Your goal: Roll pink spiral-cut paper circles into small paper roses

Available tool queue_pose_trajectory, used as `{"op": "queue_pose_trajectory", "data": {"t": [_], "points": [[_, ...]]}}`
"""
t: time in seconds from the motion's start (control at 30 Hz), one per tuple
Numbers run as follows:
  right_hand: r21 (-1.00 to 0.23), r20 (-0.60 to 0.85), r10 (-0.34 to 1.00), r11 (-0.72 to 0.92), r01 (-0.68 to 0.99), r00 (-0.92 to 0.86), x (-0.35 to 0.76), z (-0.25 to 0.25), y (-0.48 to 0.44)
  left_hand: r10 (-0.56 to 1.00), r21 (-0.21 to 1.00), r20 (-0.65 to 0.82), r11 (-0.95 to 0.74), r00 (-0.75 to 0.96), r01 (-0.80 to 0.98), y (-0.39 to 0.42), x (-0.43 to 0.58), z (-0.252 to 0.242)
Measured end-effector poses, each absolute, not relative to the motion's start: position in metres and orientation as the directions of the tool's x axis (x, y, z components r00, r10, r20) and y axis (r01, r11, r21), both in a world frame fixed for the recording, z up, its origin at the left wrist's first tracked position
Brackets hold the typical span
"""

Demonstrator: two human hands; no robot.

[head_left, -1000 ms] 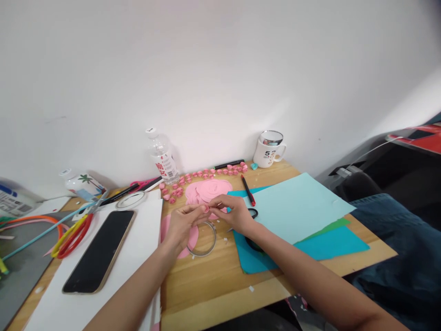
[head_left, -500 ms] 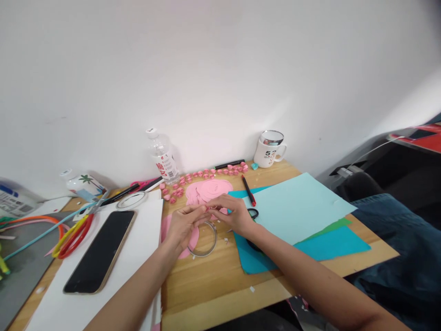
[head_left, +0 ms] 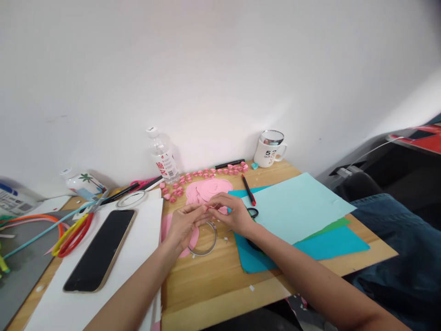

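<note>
Over the middle of the table, my left hand (head_left: 183, 225) and my right hand (head_left: 236, 214) meet fingertip to fingertip. Both are pinched on a small pink paper piece (head_left: 208, 208), mostly hidden by the fingers. Just below them lies a tape roll (head_left: 203, 253), partly over a sheet of pink paper (head_left: 195, 239). Behind the hands is a pile of pink paper spirals (head_left: 211, 188). Several small folded pink paper pieces (head_left: 178, 189) form a row further back, with one teal piece (head_left: 254, 166) at its right end.
A phone (head_left: 99, 250) and scissors with red and yellow handles (head_left: 77, 234) lie on white paper at left. A bottle (head_left: 163, 158) and a mug (head_left: 266, 154) stand by the wall. Right of my hands are a red-tipped pen (head_left: 248, 189), light blue sheets (head_left: 292, 211) and black-handled scissors (head_left: 253, 212).
Both hands keep nearly the same place and pinch; the fingers have shifted only very slightly. The view has moved a little, and the other things stay where they were.
</note>
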State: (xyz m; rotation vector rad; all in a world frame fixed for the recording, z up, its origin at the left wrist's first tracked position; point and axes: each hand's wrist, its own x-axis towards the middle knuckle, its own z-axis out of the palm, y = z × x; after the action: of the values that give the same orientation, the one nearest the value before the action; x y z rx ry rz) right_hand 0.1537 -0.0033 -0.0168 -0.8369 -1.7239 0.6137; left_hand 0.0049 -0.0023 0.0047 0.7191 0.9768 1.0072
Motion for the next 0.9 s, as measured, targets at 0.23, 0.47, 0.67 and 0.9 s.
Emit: {"op": "queue_pose_trajectory", "data": {"t": [0.23,0.47,0.67,0.9], "points": [[-0.725,0.589,0.777,0.629,0.28,-0.222,0.155,-0.016,-0.002,0.914,0.846,-0.33,0.397,0.234,-0.357,0.0,0.002,0.001],[-0.654,0.613,0.752,0.655,0.379,-0.242,0.154,-0.027,-0.001,0.879,0.775,-0.427,0.476,0.211,-0.415,0.002,0.002,0.001],[-0.472,0.726,0.659,0.684,0.556,-0.195,0.15,-0.029,-0.007,0.832,0.673,-0.5,0.549,0.242,-0.495,0.004,0.004,0.0],[-0.272,0.784,0.576,0.654,0.706,-0.231,0.142,-0.028,-0.009,0.826,0.606,-0.491,0.552,0.277,-0.572,0.0,0.008,-0.003]]}}
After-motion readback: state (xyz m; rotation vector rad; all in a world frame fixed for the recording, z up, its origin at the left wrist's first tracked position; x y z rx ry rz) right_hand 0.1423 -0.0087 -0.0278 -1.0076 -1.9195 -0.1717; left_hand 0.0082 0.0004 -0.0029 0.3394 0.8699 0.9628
